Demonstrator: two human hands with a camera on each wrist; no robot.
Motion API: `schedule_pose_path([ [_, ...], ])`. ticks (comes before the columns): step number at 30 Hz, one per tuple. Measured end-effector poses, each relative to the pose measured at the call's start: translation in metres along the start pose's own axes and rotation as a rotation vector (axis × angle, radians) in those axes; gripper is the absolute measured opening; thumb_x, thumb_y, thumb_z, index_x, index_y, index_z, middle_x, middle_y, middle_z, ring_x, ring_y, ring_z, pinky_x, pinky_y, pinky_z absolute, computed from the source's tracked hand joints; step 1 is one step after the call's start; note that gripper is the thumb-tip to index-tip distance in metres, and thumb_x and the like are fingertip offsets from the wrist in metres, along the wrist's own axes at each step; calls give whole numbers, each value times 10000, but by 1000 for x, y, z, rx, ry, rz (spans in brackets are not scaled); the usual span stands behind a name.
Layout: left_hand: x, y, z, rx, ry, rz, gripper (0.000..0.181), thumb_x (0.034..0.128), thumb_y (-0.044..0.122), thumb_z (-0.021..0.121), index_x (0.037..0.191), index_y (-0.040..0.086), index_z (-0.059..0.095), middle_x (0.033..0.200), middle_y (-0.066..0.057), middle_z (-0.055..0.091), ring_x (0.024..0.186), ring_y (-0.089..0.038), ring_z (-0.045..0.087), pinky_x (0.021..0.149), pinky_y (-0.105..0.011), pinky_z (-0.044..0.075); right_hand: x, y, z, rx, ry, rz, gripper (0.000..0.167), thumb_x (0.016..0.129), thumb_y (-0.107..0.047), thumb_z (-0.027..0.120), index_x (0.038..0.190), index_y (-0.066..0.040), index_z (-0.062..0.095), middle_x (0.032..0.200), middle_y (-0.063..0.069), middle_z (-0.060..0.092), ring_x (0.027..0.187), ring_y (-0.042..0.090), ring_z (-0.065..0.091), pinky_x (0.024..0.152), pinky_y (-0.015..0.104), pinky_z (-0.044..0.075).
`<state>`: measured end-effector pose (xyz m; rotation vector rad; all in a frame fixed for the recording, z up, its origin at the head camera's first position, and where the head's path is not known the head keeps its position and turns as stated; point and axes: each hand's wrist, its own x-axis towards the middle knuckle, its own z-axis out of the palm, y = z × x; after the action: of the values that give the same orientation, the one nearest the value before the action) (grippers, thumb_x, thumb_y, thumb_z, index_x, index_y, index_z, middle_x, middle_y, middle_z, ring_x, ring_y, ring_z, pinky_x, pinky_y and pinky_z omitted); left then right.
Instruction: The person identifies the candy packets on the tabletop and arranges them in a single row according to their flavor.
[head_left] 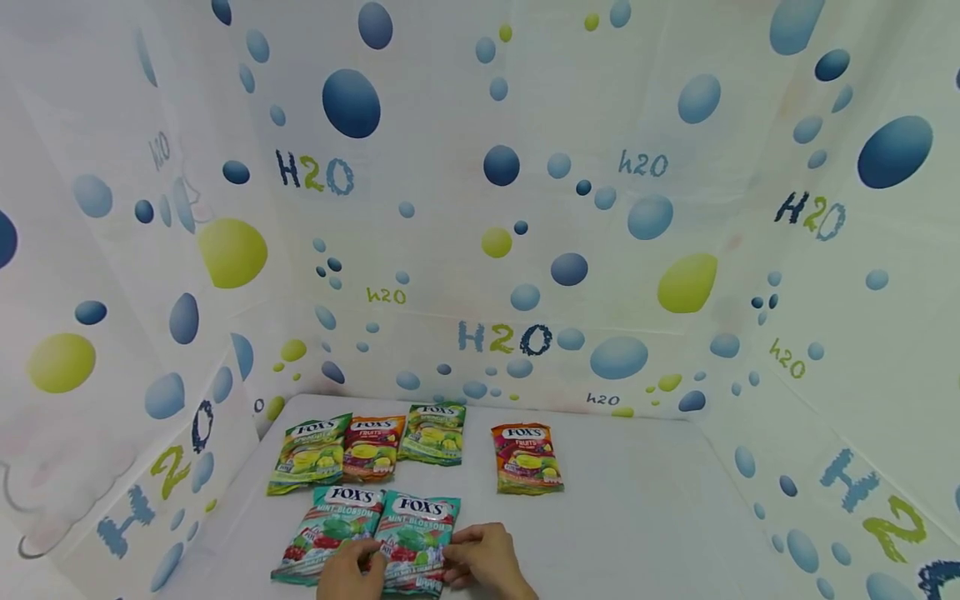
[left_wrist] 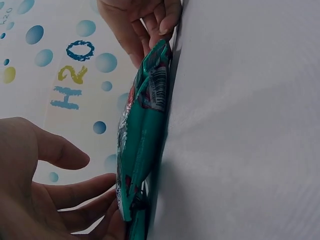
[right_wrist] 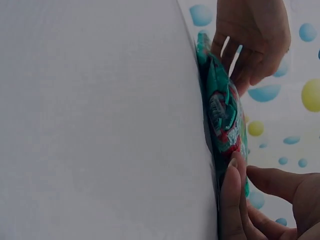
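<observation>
Two teal bags of mint candy lie side by side at the table's front, a left bag (head_left: 330,533) and a right bag (head_left: 417,533). My left hand (head_left: 352,571) is at the right bag's left edge, over the lower corner of the left bag. In the left wrist view its thumb stands apart from the fingers (left_wrist: 82,192), whose tips touch the bag (left_wrist: 145,120). My right hand (head_left: 487,558) pinches the right bag's right edge between thumb and fingers. Part of this bag (right_wrist: 225,110) is hidden behind those fingers in the right wrist view.
Behind lie a green candy bag (head_left: 311,454), a red-orange fruit candy bag (head_left: 371,450) and another green bag (head_left: 433,435). A second red-orange bag (head_left: 527,460) lies apart to their right. Patterned sheets (head_left: 420,250) enclose the white table (head_left: 637,500) at the back and sides.
</observation>
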<state>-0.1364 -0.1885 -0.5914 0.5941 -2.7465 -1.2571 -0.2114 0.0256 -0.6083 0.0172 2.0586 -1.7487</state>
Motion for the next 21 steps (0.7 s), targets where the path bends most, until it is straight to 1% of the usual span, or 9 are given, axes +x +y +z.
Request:
schedule_pose_path([
  [6, 0, -1, -2, -36, 15, -69, 270, 952, 189, 633, 1069, -30, 737, 926, -111, 674, 814, -247, 645, 729, -471, 561, 5, 0, -3, -20, -26, 30, 181, 894, -89, 815, 1027, 10, 742, 848, 86, 755, 635, 161, 746, 597, 293, 629],
  [10, 2, -2, -4, -45, 34, -107, 261, 955, 188, 641, 1091, -9, 744, 956, -113, 675, 830, -241, 649, 721, -451, 559, 7, -1, -5, -39, 19, 2, 127, 905, -92, 796, 996, -13, 757, 823, 76, 750, 634, 159, 741, 581, 289, 624],
  [14, 5, -6, -10, -56, 44, -109, 268, 969, 195, 647, 1114, -9, 741, 964, -119, 677, 839, -249, 651, 724, -458, 558, 9, -5, -7, -70, 68, -39, 92, 914, -104, 776, 975, -37, 763, 796, 64, 742, 624, 149, 731, 569, 280, 616],
  [17, 8, -9, -15, -74, 42, -104, 279, 978, 202, 653, 1134, -13, 740, 978, -121, 685, 849, -252, 657, 724, -456, 562, 11, -10, -7, -86, 73, -54, 81, 912, -98, 774, 964, -37, 760, 790, 60, 737, 612, 142, 723, 566, 280, 614],
  [21, 10, -9, -20, -101, 41, -108, 272, 990, 199, 646, 1155, 5, 743, 1009, -117, 692, 855, -236, 661, 687, -424, 563, 12, -15, -5, -95, 80, -65, 70, 906, -100, 779, 947, -44, 763, 793, 46, 732, 606, 129, 713, 562, 275, 611],
])
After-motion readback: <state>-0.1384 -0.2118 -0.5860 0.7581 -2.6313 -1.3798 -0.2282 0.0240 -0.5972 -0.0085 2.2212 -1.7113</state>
